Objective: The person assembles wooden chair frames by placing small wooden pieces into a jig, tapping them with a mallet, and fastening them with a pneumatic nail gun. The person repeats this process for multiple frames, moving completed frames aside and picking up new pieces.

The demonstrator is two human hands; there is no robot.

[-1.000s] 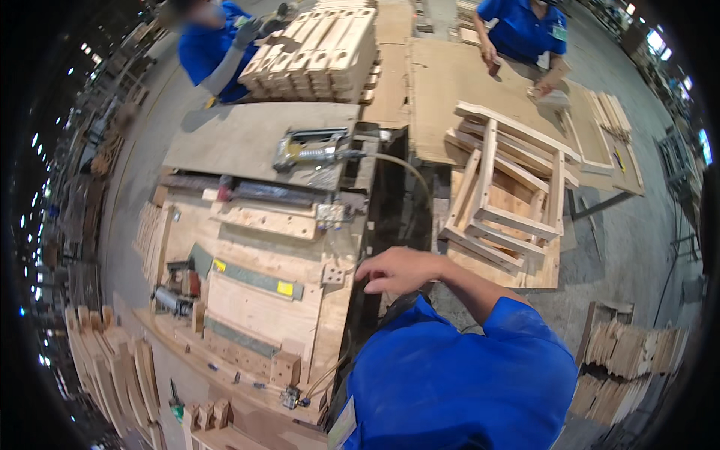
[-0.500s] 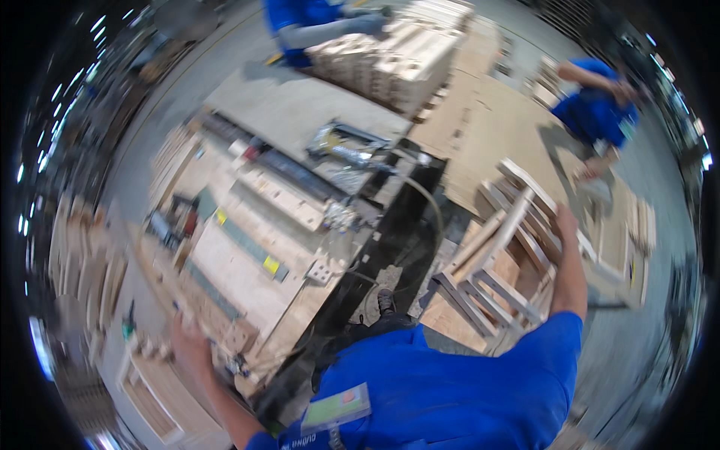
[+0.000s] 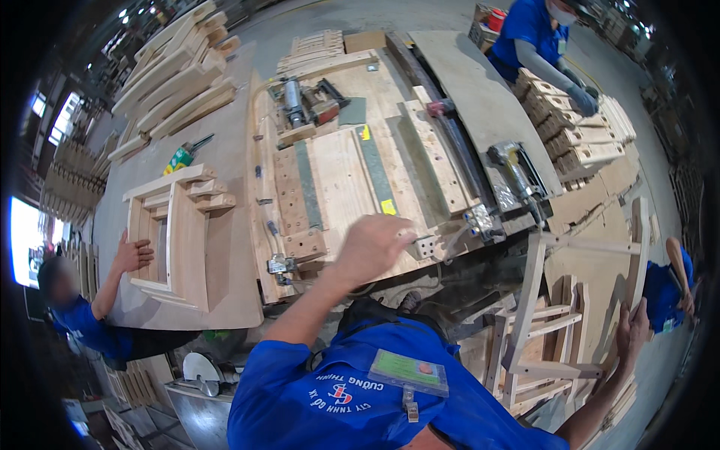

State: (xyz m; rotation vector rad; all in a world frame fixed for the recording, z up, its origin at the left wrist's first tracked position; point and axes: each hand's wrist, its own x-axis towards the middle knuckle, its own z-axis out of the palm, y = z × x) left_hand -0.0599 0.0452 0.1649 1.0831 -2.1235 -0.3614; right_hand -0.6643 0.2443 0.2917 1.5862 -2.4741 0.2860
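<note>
My right hand (image 3: 631,330) grips one leg of an open wooden frame (image 3: 555,369), made of pale bars joined by crosspieces, at the right side. The frame is held up and tilted beside my body. My left hand (image 3: 375,244), smeared by motion, passes above the near edge of the wooden jig board (image 3: 341,176); its fingers cannot be made out. Close to that hand is a small drilled block (image 3: 426,247). Green strips and yellow tabs lie along the board, and an air clamp (image 3: 281,268) is fixed at its near left corner.
Nail guns (image 3: 294,101) lie on the board's far side, another nail gun (image 3: 517,174) to its right. On the left table stand an assembled wooden frame (image 3: 171,225) and stacked curved parts (image 3: 176,71), with a co-worker's hand (image 3: 133,255) there. Other co-workers stand far right.
The view has turned, so the bench now lies more centrally. My left hand has moved from the board's near left corner to its near right part. My right hand stays with the wooden frame.
</note>
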